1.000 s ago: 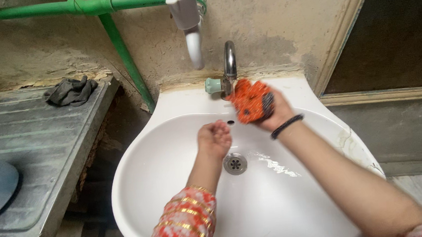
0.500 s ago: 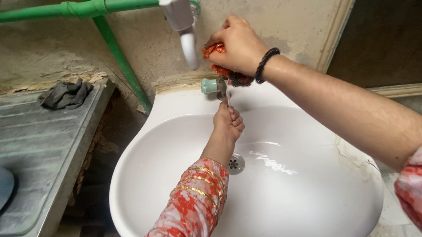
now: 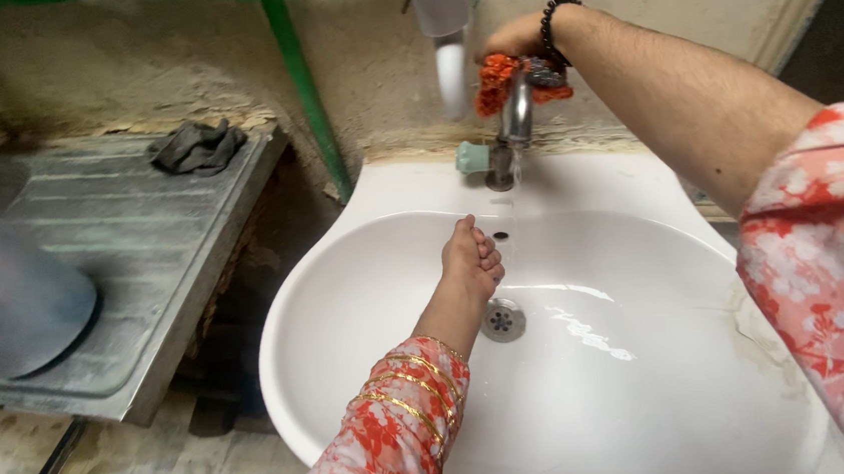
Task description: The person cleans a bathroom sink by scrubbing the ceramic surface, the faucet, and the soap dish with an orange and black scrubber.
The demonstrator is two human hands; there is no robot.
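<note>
At the middle of the view sits a white basin (image 3: 655, 389), wet inside, a thin stream of water falling into it from the metal tap (image 3: 516, 119) at its 12 o'clock rim; a round metal drain (image 3: 502, 319) lies at the bowl's centre. Just at 11 o'clock of that drain the left hand (image 3: 469, 258) rests in the bowl, fingers (image 3: 484, 254) drawn together and curled, holding nothing, beside the falling water. Up at 12 o'clock the right hand (image 3: 517, 37) is over the top of the tap, fingers closed on an orange scrubber (image 3: 498, 76) pressed against the tap's curve. Out at 9 o'clock a grey metal table (image 3: 142, 249) carries a crumpled dark cloth (image 3: 196, 146) and a grey upturned tub (image 3: 5, 300); a green pipe (image 3: 306, 96) runs down the wall.
</note>
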